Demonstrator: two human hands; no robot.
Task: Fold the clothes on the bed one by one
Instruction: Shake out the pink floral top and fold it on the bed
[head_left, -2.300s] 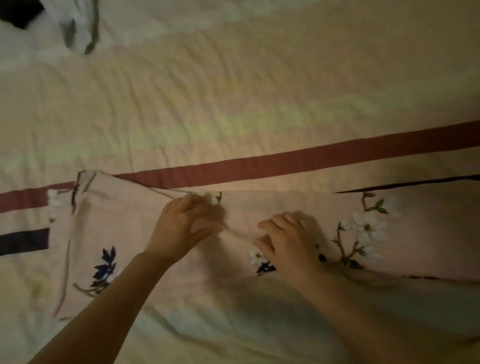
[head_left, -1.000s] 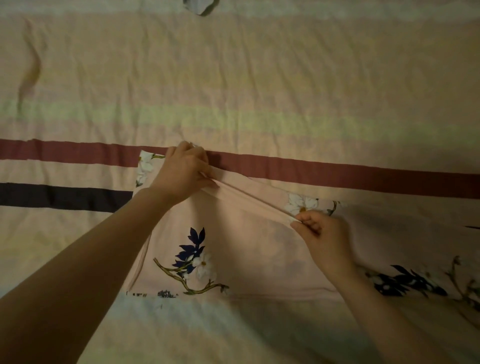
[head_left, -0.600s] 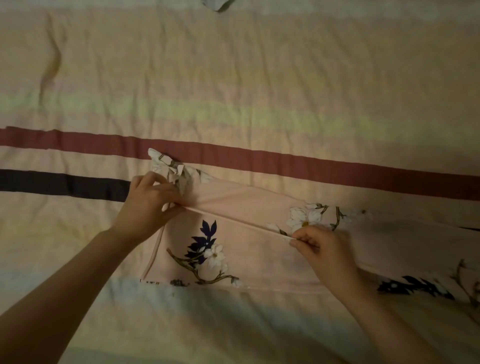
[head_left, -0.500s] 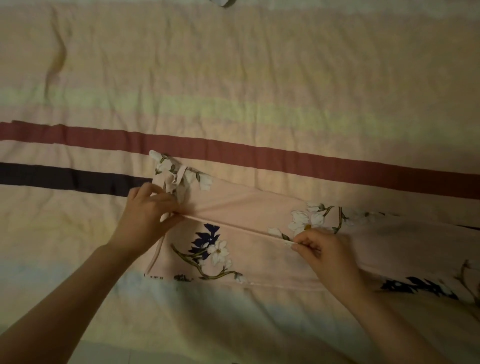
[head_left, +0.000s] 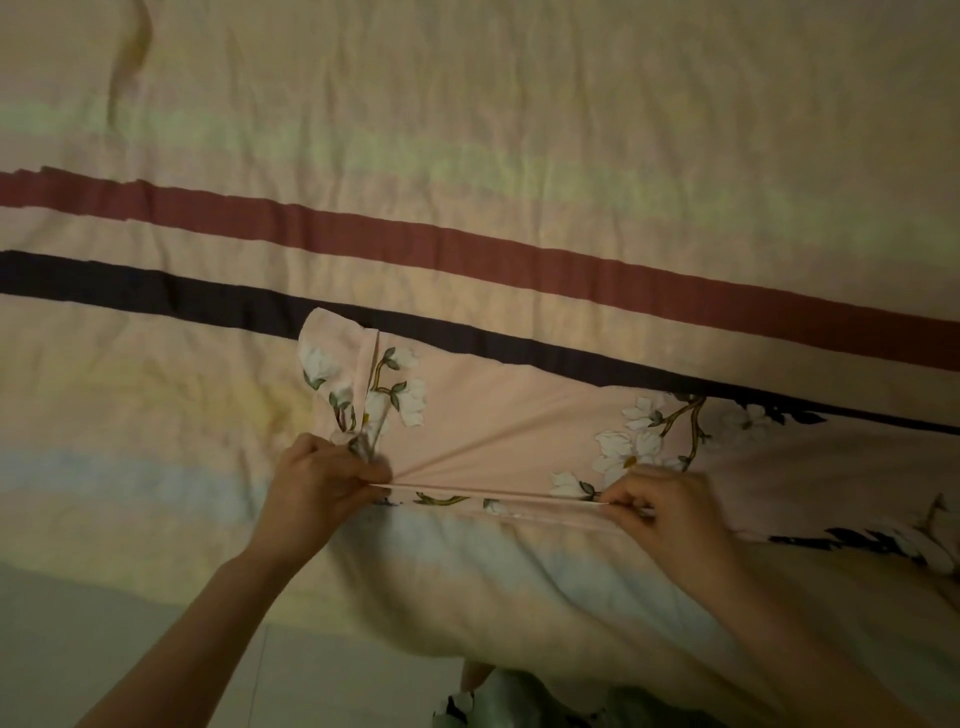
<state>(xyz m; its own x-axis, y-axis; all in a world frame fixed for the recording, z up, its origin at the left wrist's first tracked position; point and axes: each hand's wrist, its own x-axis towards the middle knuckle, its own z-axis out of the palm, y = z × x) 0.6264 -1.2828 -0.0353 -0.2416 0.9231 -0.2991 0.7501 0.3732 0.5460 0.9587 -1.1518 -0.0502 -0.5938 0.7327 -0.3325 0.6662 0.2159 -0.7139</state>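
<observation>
Pink floral garment (head_left: 509, 415) lies flat on striped bed (head_left: 467, 130), near its front edge, w/ far side over the dark stripe. Left hand (head_left: 322, 483) pinches the near folded edge, bunching cloth at approx 12 o'clock of its fingers. Right hand (head_left: 670, 504) pinches same edge further right; edge runs taut btwn both, 9 to 3 o'clock.

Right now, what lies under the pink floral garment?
The striped bedsheet lies under the pink floral garment, whose far edge overlaps its dark stripe. Whatever else lies beneath is covered.
</observation>
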